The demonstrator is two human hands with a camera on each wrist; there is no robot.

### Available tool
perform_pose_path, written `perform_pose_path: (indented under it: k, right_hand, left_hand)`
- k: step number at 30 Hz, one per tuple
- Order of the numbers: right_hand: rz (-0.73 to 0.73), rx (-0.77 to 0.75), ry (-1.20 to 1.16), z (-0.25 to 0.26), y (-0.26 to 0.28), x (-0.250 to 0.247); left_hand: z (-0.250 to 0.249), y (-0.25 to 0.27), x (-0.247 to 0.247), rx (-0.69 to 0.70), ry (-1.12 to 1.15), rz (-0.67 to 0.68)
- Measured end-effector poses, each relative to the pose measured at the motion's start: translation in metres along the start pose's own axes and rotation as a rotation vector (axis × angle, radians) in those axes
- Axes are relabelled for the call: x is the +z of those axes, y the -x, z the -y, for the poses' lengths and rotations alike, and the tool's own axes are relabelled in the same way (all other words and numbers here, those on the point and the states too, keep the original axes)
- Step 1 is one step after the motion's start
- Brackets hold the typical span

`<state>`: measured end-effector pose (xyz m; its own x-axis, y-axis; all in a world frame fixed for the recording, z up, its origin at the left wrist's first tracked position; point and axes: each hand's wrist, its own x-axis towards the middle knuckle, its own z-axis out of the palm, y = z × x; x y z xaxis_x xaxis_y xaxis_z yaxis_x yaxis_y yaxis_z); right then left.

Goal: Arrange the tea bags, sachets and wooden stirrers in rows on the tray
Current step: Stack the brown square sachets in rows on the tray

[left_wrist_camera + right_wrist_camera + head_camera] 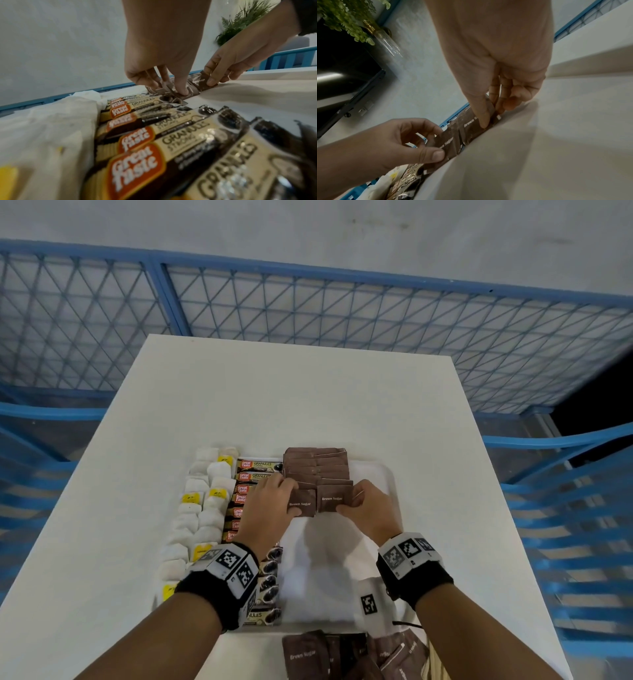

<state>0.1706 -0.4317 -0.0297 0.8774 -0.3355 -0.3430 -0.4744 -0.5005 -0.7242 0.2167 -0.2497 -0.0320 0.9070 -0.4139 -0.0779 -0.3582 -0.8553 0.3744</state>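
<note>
A white tray [382, 474] on the white table holds two columns of tea bags [205, 501], a column of coffee sachets [257, 467] and two columns of brown sugar sachets [317, 465]. My left hand [291, 497] pinches a brown sugar sachet [303, 503] at the near end of the left sugar column. My right hand [349, 502] pinches another brown sugar sachet [332, 499] beside it. In the right wrist view the right hand [491, 115] has its thumb on top of that sachet [471, 128], and the left hand [436, 144] grips its own sachet [448, 143].
Loose brown sugar sachets [308, 655] lie at the table's near edge, with pale stirrers [432, 662] partly hidden beside them. A white tag with a black marker [368, 604] lies on the tray's near right. Blue mesh railing [308, 313] and blue chairs [565, 508] surround the table.
</note>
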Motion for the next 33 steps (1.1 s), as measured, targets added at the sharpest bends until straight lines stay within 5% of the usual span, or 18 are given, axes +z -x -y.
perform_pose_path:
  k: [18,23,28,33]
  right_hand:
    - [-0.098,-0.073,0.04,-0.001,0.02,-0.005]
    - [0.062,-0.15,0.101,-0.004,0.068,-0.02]
    - [0.239,-0.264,0.247,-0.017,0.129,-0.026]
    - [0.407,-0.35,0.505,-0.042,0.171,-0.017]
  left_hand:
    - [-0.011,0.034,-0.022,0.108,0.12,-0.132]
    - [-0.026,0.087,-0.027,0.218,0.27,0.114]
    - [-0.039,0.144,-0.013,0.252,0.172,0.399]
    - [-0.041,0.17,0.005,0.24,0.032,0.452]
